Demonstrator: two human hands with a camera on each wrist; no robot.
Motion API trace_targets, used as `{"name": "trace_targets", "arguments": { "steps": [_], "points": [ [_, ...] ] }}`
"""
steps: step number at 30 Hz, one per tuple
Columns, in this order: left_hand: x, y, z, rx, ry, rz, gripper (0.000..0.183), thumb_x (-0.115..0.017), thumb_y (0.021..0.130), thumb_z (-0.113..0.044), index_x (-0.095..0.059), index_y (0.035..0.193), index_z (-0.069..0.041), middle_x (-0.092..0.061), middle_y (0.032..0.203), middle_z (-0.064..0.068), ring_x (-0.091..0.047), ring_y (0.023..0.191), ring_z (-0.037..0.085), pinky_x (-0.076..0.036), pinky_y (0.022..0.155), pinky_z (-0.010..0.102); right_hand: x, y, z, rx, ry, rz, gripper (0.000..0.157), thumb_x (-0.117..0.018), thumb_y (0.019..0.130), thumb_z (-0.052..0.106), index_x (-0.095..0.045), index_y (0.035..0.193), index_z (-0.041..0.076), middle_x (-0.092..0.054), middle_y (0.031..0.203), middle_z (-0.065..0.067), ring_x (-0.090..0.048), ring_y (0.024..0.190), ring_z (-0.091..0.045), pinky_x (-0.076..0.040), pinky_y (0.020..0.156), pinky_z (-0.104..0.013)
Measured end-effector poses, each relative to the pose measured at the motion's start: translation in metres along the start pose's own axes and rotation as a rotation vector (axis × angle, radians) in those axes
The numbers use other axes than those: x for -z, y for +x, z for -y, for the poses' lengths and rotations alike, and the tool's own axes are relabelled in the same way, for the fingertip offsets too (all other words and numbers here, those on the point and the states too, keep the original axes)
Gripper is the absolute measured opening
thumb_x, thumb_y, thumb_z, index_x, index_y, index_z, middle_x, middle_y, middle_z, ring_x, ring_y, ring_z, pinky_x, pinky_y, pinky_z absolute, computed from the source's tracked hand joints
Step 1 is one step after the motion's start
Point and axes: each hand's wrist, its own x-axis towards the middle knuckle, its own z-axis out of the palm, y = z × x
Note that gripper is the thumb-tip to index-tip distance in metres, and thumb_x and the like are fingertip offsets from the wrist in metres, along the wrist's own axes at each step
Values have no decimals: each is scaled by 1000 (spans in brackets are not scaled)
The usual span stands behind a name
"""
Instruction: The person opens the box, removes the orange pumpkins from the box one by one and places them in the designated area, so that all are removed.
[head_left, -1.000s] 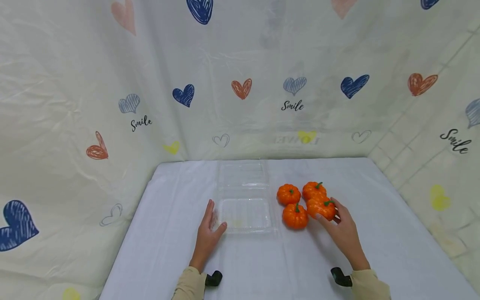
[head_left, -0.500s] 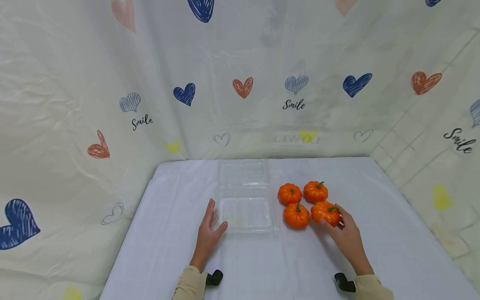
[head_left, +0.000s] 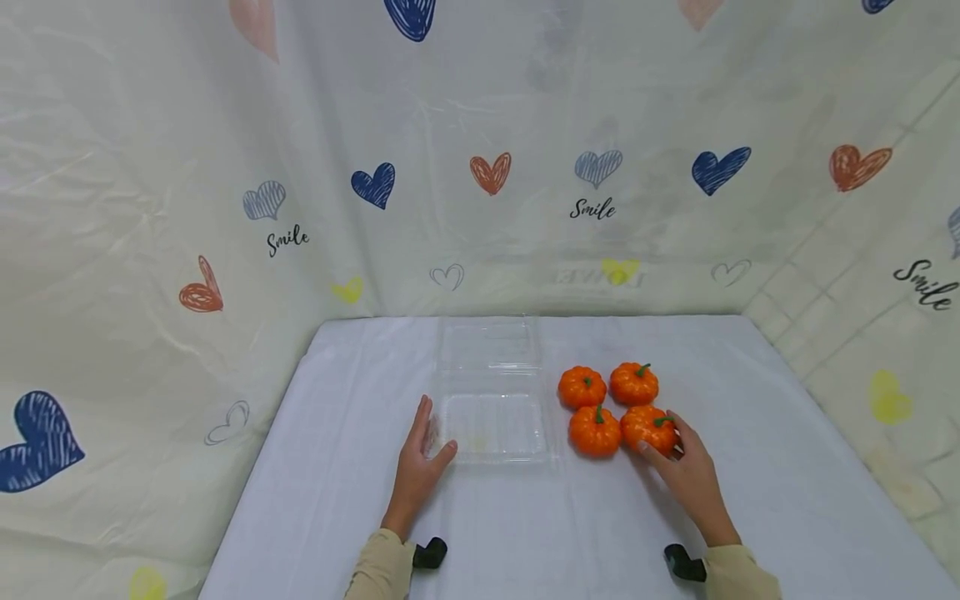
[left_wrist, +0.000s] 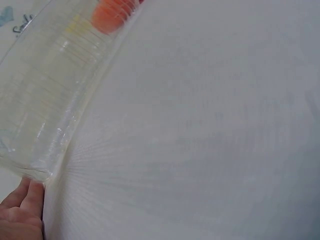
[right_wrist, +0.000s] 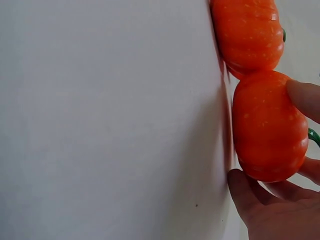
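Observation:
On the table's right half, my right hand holds a small orange pumpkin with a green stem. In the right wrist view the thumb lies on one side of this pumpkin and the fingers curl round the other. It sits against a second pumpkin to its left. Behind these two are another pumpkin and one more pumpkin. My left hand, fingers straight and thumb spread, rests at the left side of a clear plastic clamshell box. Its fingertips touch the box corner in the left wrist view.
The box lid lies folded back toward the rear of the table. A white cloth covers the tabletop. Behind and beside it hangs a curtain printed with hearts. Black camera mounts show at both wrists.
My right hand has brought its pumpkin slightly toward me, off the rear right one, then left against the front left one. My left hand has stayed at the box.

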Motion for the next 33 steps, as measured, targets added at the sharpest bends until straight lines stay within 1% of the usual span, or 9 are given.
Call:
{"name": "trace_targets", "arguments": {
  "steps": [3, 6, 10, 13, 18, 22, 24, 29, 33],
  "points": [
    [0, 0, -1, 2, 2, 1, 87, -77, 98, -12, -28, 170, -8, -20, 178, -2, -30, 159, 26, -26, 121, 19, -1, 2, 0, -12, -9, 6, 90, -70, 106, 33, -17, 167, -7, -24, 167, -36, -33, 147, -54, -37, 118, -66],
    [1, -1, -1, -5, 6, 2, 87, -77, 99, -14, -28, 170, -6, -20, 178, 2, -30, 158, 30, -27, 122, 23, -2, 4, 1, -26, -19, 22, 90, -69, 106, 31, -15, 167, -6, -22, 167, -36, -32, 148, -53, -36, 120, -66],
    [1, -2, -2, -3, 8, 0, 86, -77, 99, -15, -29, 169, -5, -21, 178, 4, -30, 158, 32, -28, 123, 27, -3, 6, 0, -39, -30, 36, 90, -70, 106, 29, -14, 168, -6, -22, 168, -36, -31, 150, -52, -35, 121, -64],
    [1, -2, -2, 10, 13, -2, 87, -77, 98, -15, -29, 170, -7, -21, 178, 0, -29, 159, 28, -27, 123, 25, -4, 7, 0, -48, -38, 29, 90, -70, 106, 29, -14, 168, -6, -22, 168, -36, -32, 149, -51, -35, 121, -63],
    [1, -2, 0, 9, -4, -1, 87, -78, 98, -14, -29, 170, -8, -21, 177, 0, -27, 160, 25, -25, 123, 21, -6, 7, 1, -67, -54, 16, 91, -69, 107, 32, -13, 168, -5, -23, 169, -35, -35, 147, -51, -36, 121, -63],
    [0, -2, 1, -3, -21, -6, 87, -79, 97, -14, -30, 169, -7, -22, 177, 3, -26, 160, 26, -24, 122, 19, -8, 8, 0, -69, -68, 10, 93, -68, 107, 37, -13, 168, -6, -24, 168, -35, -35, 148, -51, -36, 120, -64],
    [0, -2, 1, -3, -18, -9, 87, -79, 97, -13, -31, 169, -7, -22, 177, 2, -26, 160, 26, -24, 122, 18, -8, 8, -1, -66, -73, 3, 93, -67, 107, 38, -14, 168, -6, -24, 168, -35, -35, 147, -52, -36, 120, -65],
    [0, -1, 0, -9, 9, -13, 87, -79, 97, -14, -31, 169, -7, -22, 177, 3, -26, 160, 28, -24, 122, 20, -8, 8, -1, -54, -70, -2, 93, -67, 107, 40, -13, 168, -6, -24, 168, -36, -34, 149, -53, -35, 120, -66],
    [-1, 0, 0, -10, -5, -7, 88, -79, 97, -16, -30, 169, -7, -21, 178, 2, -27, 160, 28, -25, 123, 24, -5, 7, -1, -50, -65, 18, 98, -66, 107, 43, -8, 168, -6, -19, 169, -37, -29, 150, -55, -31, 121, -67]
  ]
}}
